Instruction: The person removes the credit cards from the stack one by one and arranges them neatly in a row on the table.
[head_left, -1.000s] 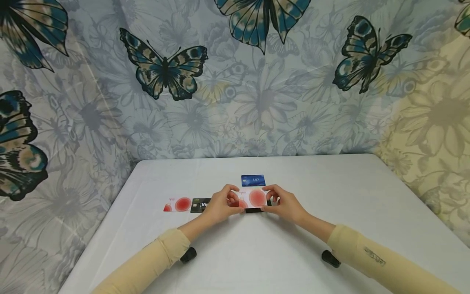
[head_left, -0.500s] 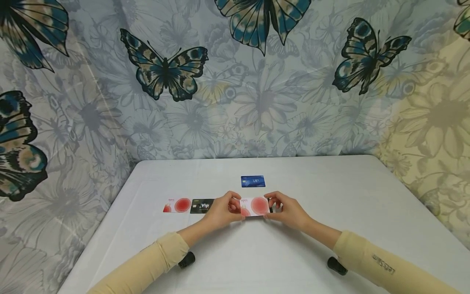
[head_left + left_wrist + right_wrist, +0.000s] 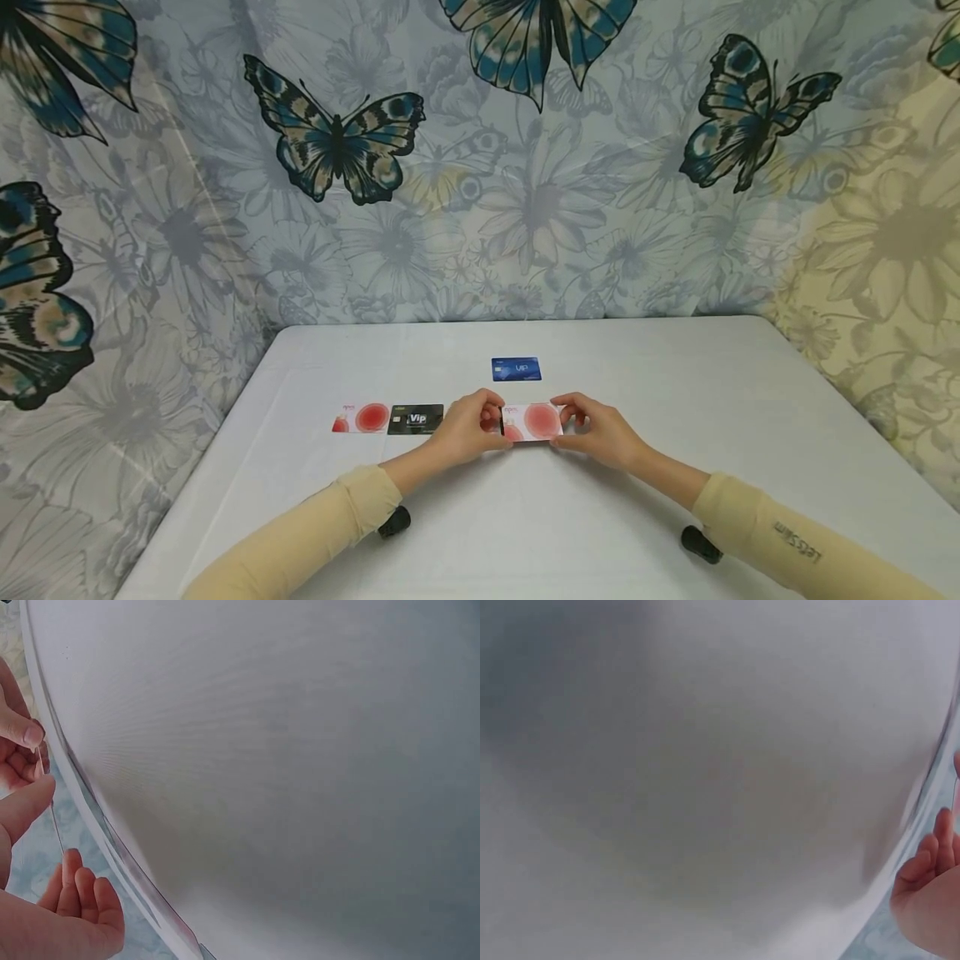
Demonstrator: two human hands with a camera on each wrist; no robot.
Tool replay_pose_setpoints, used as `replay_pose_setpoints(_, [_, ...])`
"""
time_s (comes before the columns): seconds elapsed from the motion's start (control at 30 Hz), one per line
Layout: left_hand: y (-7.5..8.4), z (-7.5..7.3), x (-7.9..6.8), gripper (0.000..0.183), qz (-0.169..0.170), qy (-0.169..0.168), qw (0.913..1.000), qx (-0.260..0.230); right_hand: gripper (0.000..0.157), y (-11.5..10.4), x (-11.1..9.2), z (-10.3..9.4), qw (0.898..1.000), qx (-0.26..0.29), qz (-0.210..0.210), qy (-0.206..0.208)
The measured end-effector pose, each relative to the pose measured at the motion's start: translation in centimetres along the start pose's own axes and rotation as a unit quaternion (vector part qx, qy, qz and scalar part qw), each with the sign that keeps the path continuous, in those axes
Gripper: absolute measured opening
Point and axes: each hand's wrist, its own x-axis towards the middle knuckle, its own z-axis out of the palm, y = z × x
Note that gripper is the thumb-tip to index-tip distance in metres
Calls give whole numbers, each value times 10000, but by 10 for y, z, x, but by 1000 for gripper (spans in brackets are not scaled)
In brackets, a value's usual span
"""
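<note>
Both hands hold a white card with red round prints (image 3: 532, 422) over the middle of the table. At its left end my left hand (image 3: 468, 427) pinches it between thumb and fingers. The right hand (image 3: 603, 431) grips the opposite end the same way. A dark strip shows along the card's left edge, beside the left fingertips. Seen edge-on in the left wrist view, the card (image 3: 57, 829) is a thin line between the fingers. The right wrist view catches only part of the right hand (image 3: 934, 874) at its edge.
Left of the hands, a similar red-and-white card (image 3: 360, 418) lies beside a black Vip card (image 3: 416, 419). Behind them is a blue VIP card (image 3: 516, 369). All lie on the white table (image 3: 660, 375), against a butterfly-patterned cloth (image 3: 540, 208).
Both hands have brought the red-and-white card nearer the body, away from the blue card, then shifted it slightly right. More of the black Vip card now shows beside the left hand.
</note>
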Motion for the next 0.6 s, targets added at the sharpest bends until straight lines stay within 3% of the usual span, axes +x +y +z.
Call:
replay_pose_setpoints(0.4, [11, 19, 22, 52, -183, -103, 9939, 1087, 56, 19, -6, -19, 9993, -207, 269, -158])
replay_pose_setpoints(0.6, [18, 29, 35, 51, -424, -263, 9894, 1366, 55, 31, -6, -31, 9989, -446, 49, -126])
